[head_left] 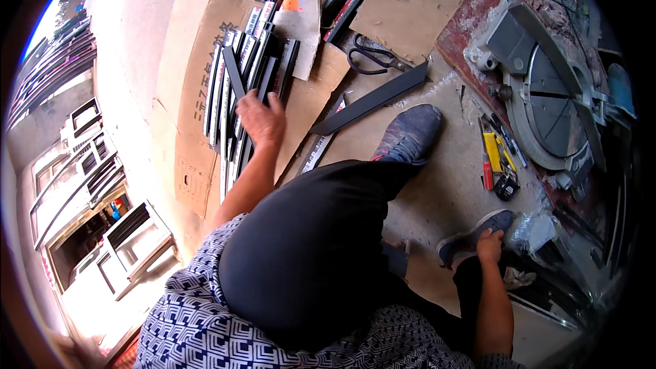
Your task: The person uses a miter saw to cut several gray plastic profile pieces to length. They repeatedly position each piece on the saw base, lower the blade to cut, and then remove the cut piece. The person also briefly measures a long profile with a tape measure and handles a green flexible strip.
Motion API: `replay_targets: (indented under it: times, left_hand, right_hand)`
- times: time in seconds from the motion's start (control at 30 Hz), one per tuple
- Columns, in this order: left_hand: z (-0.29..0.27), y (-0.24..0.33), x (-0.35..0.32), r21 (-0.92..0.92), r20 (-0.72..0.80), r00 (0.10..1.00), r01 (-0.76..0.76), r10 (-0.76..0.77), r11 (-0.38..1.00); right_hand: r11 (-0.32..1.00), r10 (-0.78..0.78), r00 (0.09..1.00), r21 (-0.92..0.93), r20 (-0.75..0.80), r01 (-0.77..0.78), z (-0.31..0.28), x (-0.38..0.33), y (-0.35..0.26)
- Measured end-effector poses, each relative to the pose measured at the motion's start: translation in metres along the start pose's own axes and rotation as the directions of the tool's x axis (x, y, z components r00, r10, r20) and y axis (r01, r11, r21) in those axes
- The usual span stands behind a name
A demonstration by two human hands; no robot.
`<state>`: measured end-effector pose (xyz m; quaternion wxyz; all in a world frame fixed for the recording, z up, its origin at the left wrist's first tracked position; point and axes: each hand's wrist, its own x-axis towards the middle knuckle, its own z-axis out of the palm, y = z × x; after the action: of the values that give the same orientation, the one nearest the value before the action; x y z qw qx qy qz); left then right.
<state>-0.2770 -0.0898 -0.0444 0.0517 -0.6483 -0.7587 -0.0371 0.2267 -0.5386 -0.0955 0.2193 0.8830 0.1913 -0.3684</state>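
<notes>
My left hand (pixel 262 117) is over a stack of dark metal profiles with white printed film (pixel 229 119). Its thumb stands apart from the fingers, and the fingertips are at the lower end of a short dark grey bar (pixel 233 72) lying slantwise across the stack. My right hand (pixel 490 246) is low at the right, in front of my right shoe (pixel 471 236), its fingers curled in. Whether it grips anything there is hidden. Between the stack and my left shoe (pixel 408 134), a longer dark bar with an angled end (pixel 372 101) lies across a film-covered strip.
Flattened cardboard (pixel 188 102) lies under the stack. Black-handled scissors (pixel 374 58) rest beyond the long bar. A grey mitre saw base (pixel 547 96) stands at the right, near a yellow-handled tool (pixel 490 147) and a tape measure (pixel 506 187). Frames (pixel 130 249) lean at far left.
</notes>
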Motion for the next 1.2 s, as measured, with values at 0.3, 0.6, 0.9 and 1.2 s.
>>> replay_targets:
  times: [0.3,0.6,0.9,1.2]
  left_hand:
    - [-0.008,0.0,-0.042,-0.259,0.276,0.901,-0.264,0.333,0.929]
    - [0.009,0.059,-0.058,-0.23,0.585,0.664,-0.415,0.466,0.88]
    - [-0.003,0.018,-0.075,-0.347,0.671,0.581,-0.303,0.461,0.887]
    - [-0.033,-0.01,-0.072,-0.124,0.77,0.616,-0.108,0.164,0.986]
  right_hand:
    - [1.0,0.013,1.0,-0.026,0.017,-0.013,-0.002,0.001,-0.004]
    - [0.999,0.014,1.0,-0.051,0.009,-0.014,-0.004,-0.003,-0.011]
    - [0.995,-0.006,1.0,-0.097,-0.025,0.004,-0.001,-0.002,-0.013]
    - [0.993,0.004,1.0,-0.114,-0.029,-0.007,-0.002,-0.004,-0.018]
